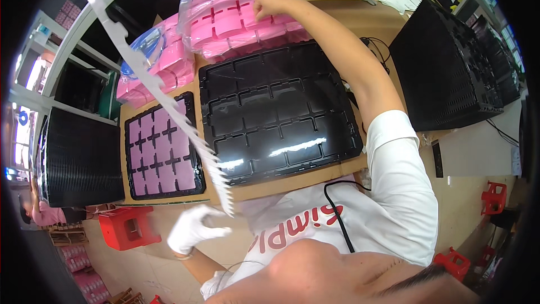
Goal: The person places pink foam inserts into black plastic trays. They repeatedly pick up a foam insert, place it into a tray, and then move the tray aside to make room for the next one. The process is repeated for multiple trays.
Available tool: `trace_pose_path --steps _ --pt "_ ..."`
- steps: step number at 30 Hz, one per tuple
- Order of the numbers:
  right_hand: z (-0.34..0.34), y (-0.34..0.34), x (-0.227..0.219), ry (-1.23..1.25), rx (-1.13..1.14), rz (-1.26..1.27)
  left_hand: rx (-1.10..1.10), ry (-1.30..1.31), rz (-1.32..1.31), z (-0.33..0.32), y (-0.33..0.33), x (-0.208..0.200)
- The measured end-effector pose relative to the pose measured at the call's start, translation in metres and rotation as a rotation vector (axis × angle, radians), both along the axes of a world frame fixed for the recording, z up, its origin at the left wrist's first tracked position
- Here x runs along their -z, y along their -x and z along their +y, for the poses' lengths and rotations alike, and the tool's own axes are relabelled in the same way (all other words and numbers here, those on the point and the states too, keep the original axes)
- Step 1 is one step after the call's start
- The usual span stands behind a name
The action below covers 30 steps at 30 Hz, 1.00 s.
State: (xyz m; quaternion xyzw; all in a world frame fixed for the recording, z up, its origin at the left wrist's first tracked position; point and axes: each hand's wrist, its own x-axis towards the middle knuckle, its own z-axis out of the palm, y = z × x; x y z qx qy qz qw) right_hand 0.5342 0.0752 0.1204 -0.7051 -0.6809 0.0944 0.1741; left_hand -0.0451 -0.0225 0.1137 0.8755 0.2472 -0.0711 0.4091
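Note:
My right hand point(270, 5), bare, reaches to the far side of the table with its fingers curled closed against a stack of pink sheets with cross-shaped slots point(233, 14). A clear plastic bag point(194, 8) lies loosely around that stack. What the fingertips hold, if anything, is hidden. My left hand point(197, 228), in a white glove, hangs in front of the table's near edge; thumb and fingers are apart and nothing is between them. Before me lies a large black plastic tray point(275, 110) with shallow compartments. Left of it sits a smaller black tray point(128, 152) filled with mauve-pink pieces point(160, 152).
Tall stacks of black trays stand at the left point(81, 157) and right point(444, 67). More pink sheets point(174, 65) with a blue coil point(145, 48) lie at the back left. A pale jagged-edged strip point(163, 98) crosses the view. A red stool point(128, 228) stands on the floor.

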Motion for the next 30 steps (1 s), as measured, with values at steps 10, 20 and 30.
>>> trace_pose_path --steps 10,20,30 --pt "0.023 0.020 0.013 -0.946 0.305 0.335 -0.716 0.162 -0.625 0.111 -0.132 -0.011" --pt "-0.032 0.115 -0.056 -1.142 0.042 1.193 -0.271 1.165 -0.862 0.111 -0.324 0.036" --pt "-0.147 0.108 0.007 -0.356 0.258 2.052 -0.354 1.559 -0.978 0.129 -0.289 0.038"
